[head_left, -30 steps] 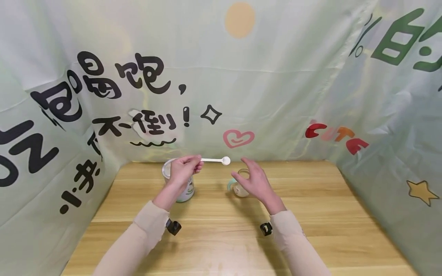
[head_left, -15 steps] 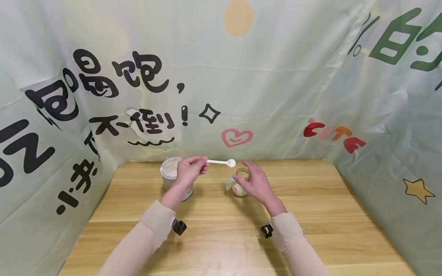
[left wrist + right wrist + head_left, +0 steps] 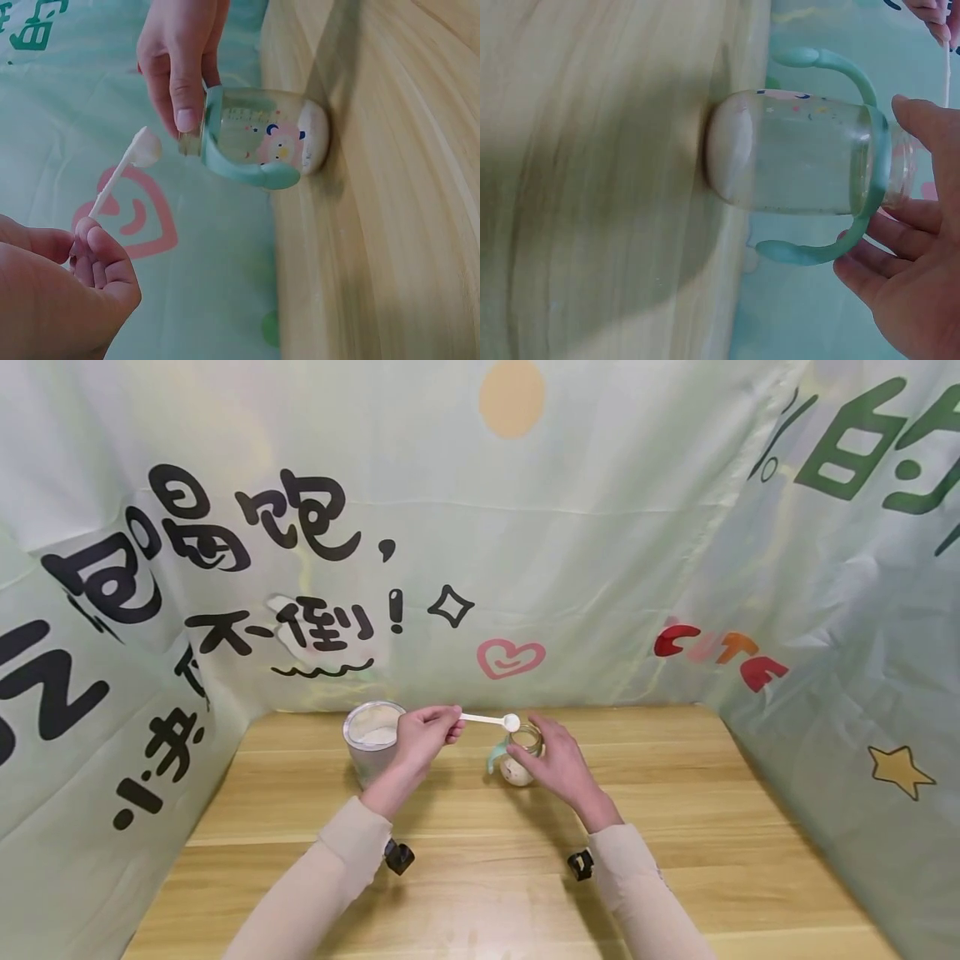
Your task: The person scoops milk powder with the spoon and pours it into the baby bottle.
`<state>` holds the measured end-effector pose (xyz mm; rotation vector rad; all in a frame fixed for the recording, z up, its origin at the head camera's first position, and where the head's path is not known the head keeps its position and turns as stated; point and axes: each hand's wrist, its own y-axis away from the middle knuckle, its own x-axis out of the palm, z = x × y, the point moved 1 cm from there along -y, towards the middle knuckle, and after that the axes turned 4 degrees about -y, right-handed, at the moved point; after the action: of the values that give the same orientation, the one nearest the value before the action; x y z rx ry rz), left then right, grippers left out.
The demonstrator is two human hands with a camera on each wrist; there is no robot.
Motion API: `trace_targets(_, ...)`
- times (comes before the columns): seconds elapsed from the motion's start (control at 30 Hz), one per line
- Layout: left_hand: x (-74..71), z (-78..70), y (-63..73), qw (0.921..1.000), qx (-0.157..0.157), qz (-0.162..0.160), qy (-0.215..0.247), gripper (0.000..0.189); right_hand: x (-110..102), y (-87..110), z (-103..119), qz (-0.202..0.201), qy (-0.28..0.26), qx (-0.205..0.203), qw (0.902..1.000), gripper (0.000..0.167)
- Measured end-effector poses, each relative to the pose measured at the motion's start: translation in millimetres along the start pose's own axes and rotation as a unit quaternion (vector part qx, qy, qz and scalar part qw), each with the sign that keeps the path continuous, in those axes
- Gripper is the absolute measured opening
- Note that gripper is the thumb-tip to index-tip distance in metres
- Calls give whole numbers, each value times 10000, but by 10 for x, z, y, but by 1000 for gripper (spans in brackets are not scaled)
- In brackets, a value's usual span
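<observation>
My left hand (image 3: pixel 422 742) pinches the thin handle of a white measuring scoop (image 3: pixel 120 171) between thumb and fingers. Heaped in the scoop's bowl is white powder, and the bowl hangs level beside the mouth of a baby bottle (image 3: pixel 259 127). Clear and uncapped, the bottle stands upright on the table with a printed bear, mint side handles (image 3: pixel 806 253) and whitish contents at its bottom. Thumb and fingers of my right hand (image 3: pixel 558 766) curl round its neck. Left of both, behind my left hand, stands an open milk powder can (image 3: pixel 363 752) with powder inside.
The wooden table (image 3: pixel 480 877) ends at a printed cloth backdrop (image 3: pixel 600 568), which also hangs along both sides. Black wrist cameras (image 3: pixel 400 858) sit under both sleeves.
My left hand has carried the scoop rightward from over the milk powder can to the bottle's mouth, uncovering more of the can. My right hand stays at the bottle; the view shifts slightly.
</observation>
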<state>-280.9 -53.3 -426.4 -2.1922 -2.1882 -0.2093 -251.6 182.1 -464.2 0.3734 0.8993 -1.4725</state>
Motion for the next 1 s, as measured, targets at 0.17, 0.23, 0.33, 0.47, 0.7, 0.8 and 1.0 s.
trace_targets(0.17, 37, 16, -3, 10000, 51, -35, 7, 18, 22, 8, -43, 19, 47, 10, 10000, 73)
trace_targets(0.23, 51, 19, 1, 10000, 66, -40, -21, 18, 30, 12, -58, 4, 59, -13, 10000, 72)
trace_targets(0.33, 67, 18, 8, 9999, 84, -45, -52, 19, 37, 15, -68, -28, 80, -79, 9999, 69)
trace_targets(0.47, 80, 15, 14, 9998, 83, -49, -162, 18, 43, 16, -74, -26, 89, -66, 9999, 67)
trace_targets(0.7, 105, 36, 14, 9992, 150, 66, -357, 19, 49, 17, -76, 3, 87, 12, 10000, 65)
trace_targets(0.8, 111, 38, 21, 9986, 208, 152, -456, 21, 49, 18, -85, -5, 81, 34, 10000, 67)
trace_targets(1.0, 131, 51, 27, 9973, 375, 213, -587, 19, 49, 26, -96, 5, 68, 86, 9999, 68)
